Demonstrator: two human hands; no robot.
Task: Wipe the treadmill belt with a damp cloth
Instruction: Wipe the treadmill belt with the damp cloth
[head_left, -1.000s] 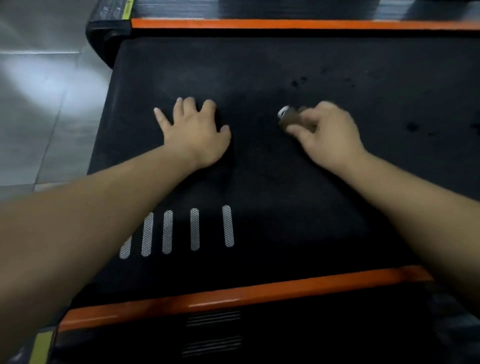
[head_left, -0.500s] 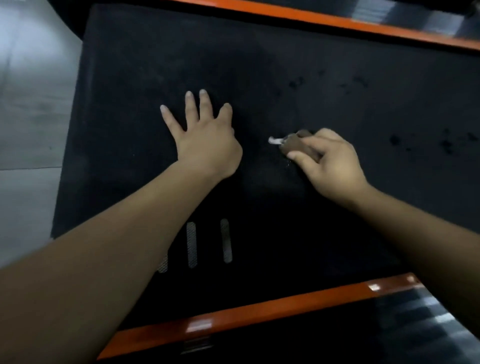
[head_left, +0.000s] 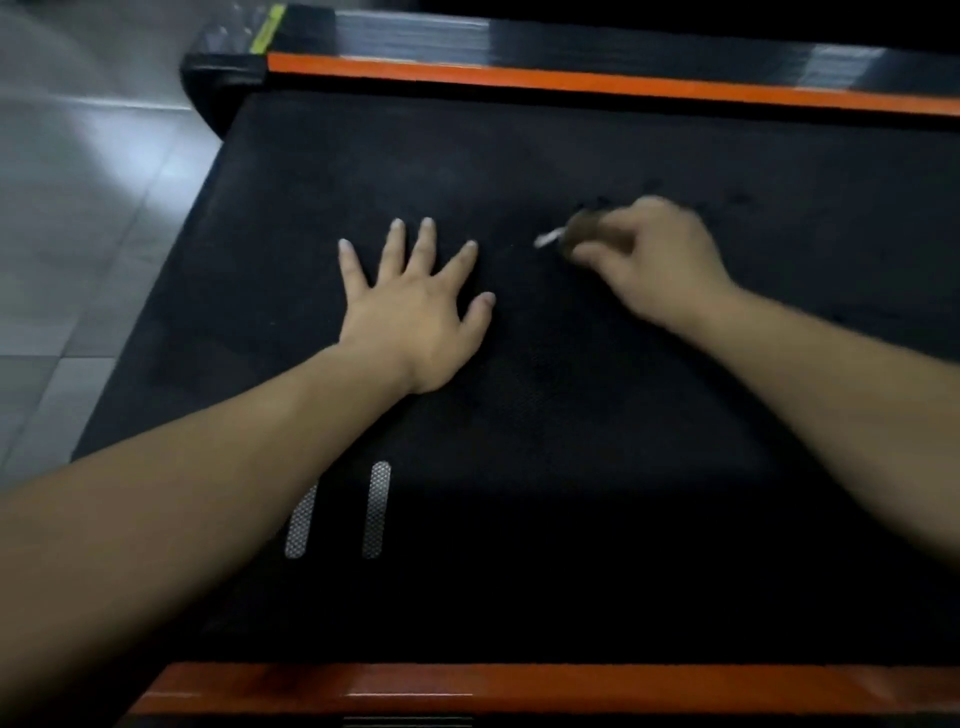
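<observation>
Small brown wadded cloth (head_left: 579, 231), pinched in curled fingers (head_left: 605, 255) of right hand (head_left: 654, 265), on black textured treadmill belt (head_left: 571, 156), just right of flat, splayed left hand (head_left: 415, 317); dark spots (head_left: 743, 197) just beyond cloth, nearer right hand.

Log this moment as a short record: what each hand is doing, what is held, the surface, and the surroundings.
left hand: flat on the treadmill belt, fingers spread
right hand: grips a small brown cloth, motion-blurred
cloth: wadded, low over the belt; contact unclear
belt markings: white stripes beside the left forearm
frame: orange rails along the near and far edges
floor: grey tiles, left of the treadmill
</observation>
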